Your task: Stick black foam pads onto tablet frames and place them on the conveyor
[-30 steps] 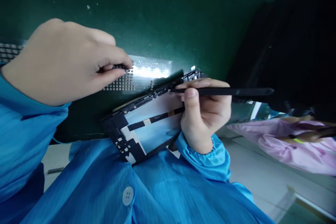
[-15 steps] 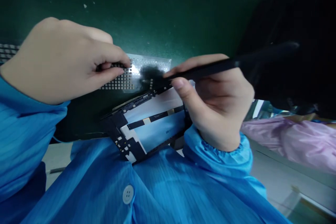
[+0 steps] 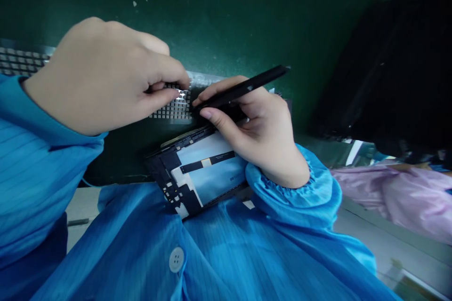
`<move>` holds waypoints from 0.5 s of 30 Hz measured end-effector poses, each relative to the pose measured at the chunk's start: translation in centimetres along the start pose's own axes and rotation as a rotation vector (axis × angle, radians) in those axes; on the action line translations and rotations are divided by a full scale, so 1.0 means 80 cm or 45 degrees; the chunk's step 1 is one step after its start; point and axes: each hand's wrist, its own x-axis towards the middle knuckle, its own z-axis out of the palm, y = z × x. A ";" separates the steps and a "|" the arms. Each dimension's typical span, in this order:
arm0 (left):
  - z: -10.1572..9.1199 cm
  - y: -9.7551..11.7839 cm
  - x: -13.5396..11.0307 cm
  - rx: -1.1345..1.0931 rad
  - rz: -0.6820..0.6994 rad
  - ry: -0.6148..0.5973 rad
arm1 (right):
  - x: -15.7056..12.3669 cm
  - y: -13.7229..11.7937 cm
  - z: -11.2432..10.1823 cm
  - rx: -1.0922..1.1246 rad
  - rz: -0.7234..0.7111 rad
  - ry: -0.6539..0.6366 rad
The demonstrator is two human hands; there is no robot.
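My left hand (image 3: 102, 75) is closed, its thumb and forefinger pinching the shiny sheet of small black square pads (image 3: 169, 109) that lies on the green mat. My right hand (image 3: 254, 134) grips black tweezers (image 3: 243, 87), whose tip touches the sheet right beside my left fingertips. Below both hands a black device frame (image 3: 197, 169) with a pale blue panel and a dark flex strip leans over the table's near edge against my blue coat.
A green work mat (image 3: 219, 19) covers the table. A dark bulky shape (image 3: 395, 66) fills the right side. A person's pink sleeve (image 3: 399, 193) shows at the lower right. The pad sheet runs on to the far left (image 3: 21, 61).
My right hand has carried the tweezers from the frame's top edge up and left to the pad sheet. The left hand has kept its pinch on the sheet.
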 end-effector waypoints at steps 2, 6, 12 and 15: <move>0.000 0.002 0.002 0.019 -0.003 0.005 | 0.001 0.000 -0.001 -0.011 -0.017 -0.027; -0.001 0.003 0.002 0.025 0.003 0.027 | -0.018 -0.002 -0.001 0.170 0.130 0.138; 0.005 -0.005 0.002 -0.014 0.057 0.048 | -0.074 0.009 0.017 0.188 0.275 0.856; 0.007 -0.009 0.003 -0.046 0.075 0.030 | -0.080 0.017 0.026 0.208 0.252 0.882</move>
